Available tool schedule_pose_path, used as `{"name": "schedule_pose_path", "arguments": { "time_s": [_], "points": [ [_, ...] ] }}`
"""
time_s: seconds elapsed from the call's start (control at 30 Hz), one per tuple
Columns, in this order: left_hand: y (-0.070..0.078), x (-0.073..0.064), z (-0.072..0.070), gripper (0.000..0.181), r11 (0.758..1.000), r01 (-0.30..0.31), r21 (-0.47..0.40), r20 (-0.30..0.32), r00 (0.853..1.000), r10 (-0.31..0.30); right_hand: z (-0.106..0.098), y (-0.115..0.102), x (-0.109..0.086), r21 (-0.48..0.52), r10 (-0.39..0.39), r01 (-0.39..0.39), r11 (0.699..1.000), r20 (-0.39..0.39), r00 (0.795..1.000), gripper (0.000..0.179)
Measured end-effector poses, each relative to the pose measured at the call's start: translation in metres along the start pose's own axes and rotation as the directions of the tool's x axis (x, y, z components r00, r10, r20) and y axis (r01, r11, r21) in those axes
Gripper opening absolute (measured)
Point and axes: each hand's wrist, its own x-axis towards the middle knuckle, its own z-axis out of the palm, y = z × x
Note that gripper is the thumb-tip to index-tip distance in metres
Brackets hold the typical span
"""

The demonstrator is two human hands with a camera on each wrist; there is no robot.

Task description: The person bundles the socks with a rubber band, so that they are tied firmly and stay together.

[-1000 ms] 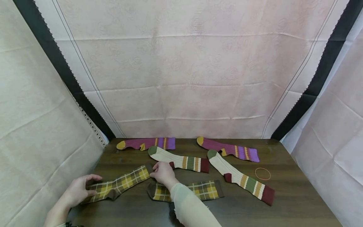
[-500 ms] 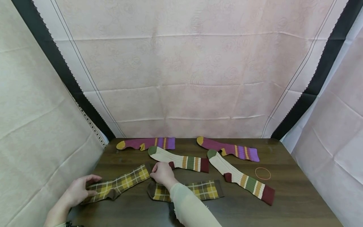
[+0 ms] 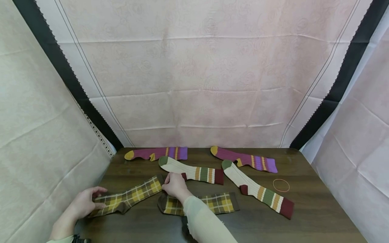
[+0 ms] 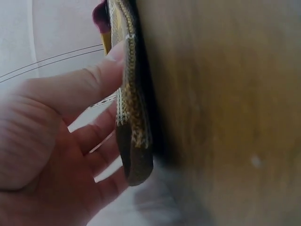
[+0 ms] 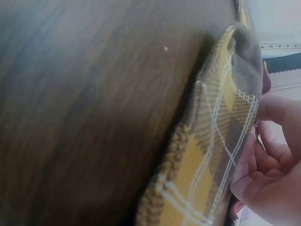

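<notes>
A yellow-and-brown plaid sock (image 3: 133, 195) lies slanted across the front left of the table. My left hand (image 3: 83, 204) holds its left end, thumb on the near side and fingers on the far side; in the left wrist view the thumb tip meets the edge of the plaid knit (image 4: 131, 70). At the sock's right, dark-banded end, my right hand (image 3: 176, 185) pinches the fabric between thumb and fingers. A second plaid sock (image 3: 223, 204) lies flat to the right, partly hidden under my right forearm. The right wrist view shows the plaid fabric (image 5: 207, 141) close beside the curled fingers.
Two cream striped socks (image 3: 191, 171) (image 3: 258, 190) lie behind and to the right. At the back edge are two purple socks with yellow toes (image 3: 161, 153) (image 3: 246, 159). A thin rubber band (image 3: 281, 190) lies at the right. Pale cloth walls (image 3: 206, 74) surround the dark wooden table (image 3: 316, 216).
</notes>
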Motion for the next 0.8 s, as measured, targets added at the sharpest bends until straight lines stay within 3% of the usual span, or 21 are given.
{"name": "schedule_pose_path", "arguments": {
  "time_s": [0.13,0.4,0.8],
  "points": [
    [-0.0015,0.0004,0.0003,0.061,0.999,0.027,0.020,0.006,1.000,-0.027,0.0000,0.0000,0.0003,0.037,0.018,-0.018,0.999,0.001,1.000,0.017],
    [0.0004,0.0012,0.0003,0.060,0.997,0.065,0.044,-0.001,0.998,-0.065,0.0003,0.0001,-0.0010,0.101,0.044,-0.046,0.994,0.016,0.999,0.026],
    [-0.0044,0.0009,0.0011,0.057,0.995,0.085,0.043,-0.010,0.996,-0.084,0.0025,0.0045,0.0019,0.122,0.062,-0.066,0.990,0.038,0.997,0.007]
  ]
}}
